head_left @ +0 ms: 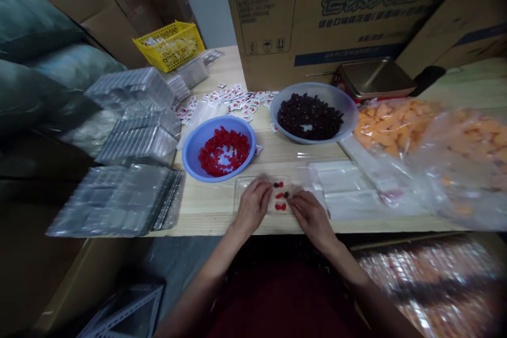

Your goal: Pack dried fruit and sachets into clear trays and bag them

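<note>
A small clear plastic tray (242,186) lies on the wooden table (214,211) near its front edge, holding a few red and dark dried-fruit pieces (280,195). My left hand (253,206) rests on the tray's left part, fingers curled down onto it. On the tray's right side my right hand (311,214) has its fingertips pinched close to the fruit pieces. Behind the tray stand a blue bowl (193,148) of red pieces and a grey bowl (344,103) of dark dried fruit.
Stacks of clear plastic trays (130,127) fill the table's left side, with a yellow basket (170,45) behind. Small white sachets (233,97) lie scattered by the bowls. Bags of orange dried fruit (400,124) sit right. Cardboard boxes (317,5) and a scale (374,79) stand behind.
</note>
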`<move>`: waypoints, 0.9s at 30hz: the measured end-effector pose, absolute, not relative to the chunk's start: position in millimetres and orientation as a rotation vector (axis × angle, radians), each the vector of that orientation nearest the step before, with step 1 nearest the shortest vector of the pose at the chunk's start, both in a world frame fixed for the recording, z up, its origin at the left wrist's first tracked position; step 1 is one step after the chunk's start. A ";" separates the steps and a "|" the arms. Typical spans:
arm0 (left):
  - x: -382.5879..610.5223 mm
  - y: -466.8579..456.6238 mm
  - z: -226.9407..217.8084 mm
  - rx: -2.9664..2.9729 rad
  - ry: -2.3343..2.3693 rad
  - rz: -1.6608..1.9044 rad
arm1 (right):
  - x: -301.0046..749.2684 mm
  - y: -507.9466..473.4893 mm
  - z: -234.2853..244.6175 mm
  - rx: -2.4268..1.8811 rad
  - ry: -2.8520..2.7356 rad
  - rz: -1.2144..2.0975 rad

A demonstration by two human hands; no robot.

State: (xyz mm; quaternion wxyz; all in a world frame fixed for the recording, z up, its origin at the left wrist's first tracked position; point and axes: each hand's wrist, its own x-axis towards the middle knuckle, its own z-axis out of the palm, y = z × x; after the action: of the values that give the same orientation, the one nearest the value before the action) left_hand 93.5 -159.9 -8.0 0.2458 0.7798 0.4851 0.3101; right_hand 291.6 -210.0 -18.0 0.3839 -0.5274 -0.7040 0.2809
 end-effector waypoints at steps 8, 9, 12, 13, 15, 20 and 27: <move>135.0 -47.1 -41.6 2.413 1.659 0.370 | 270.3 -85.6 -19.8 -1.280 -1.807 0.524; 137.4 -44.0 -43.4 2.427 1.663 0.342 | 262.2 -61.0 -23.8 -1.343 -1.861 0.492; 136.1 -47.1 -42.6 2.467 1.713 0.263 | 238.1 6.7 -34.7 -1.669 -2.019 0.406; 134.0 -49.4 -40.8 2.478 1.721 0.246 | 231.6 24.0 -36.9 -1.754 -2.039 0.388; 129.9 -52.3 -35.5 2.494 1.718 0.211 | 222.8 46.6 -38.6 -1.841 -2.045 0.365; 127.9 -53.1 -19.0 2.450 1.645 0.131 | 229.6 41.5 -36.7 -1.842 -2.175 0.377; 103.2 -110.8 -5.4 2.032 1.402 0.910 | 278.2 -1.1 -42.8 -1.618 -2.377 0.294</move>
State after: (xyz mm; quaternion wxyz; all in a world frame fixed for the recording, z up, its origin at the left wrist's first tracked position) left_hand 103.2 -110.8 -5.4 0.2523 0.7473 0.5157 0.3345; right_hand 278.2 -1.1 -42.8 0.1254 -0.5553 -0.8159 0.1010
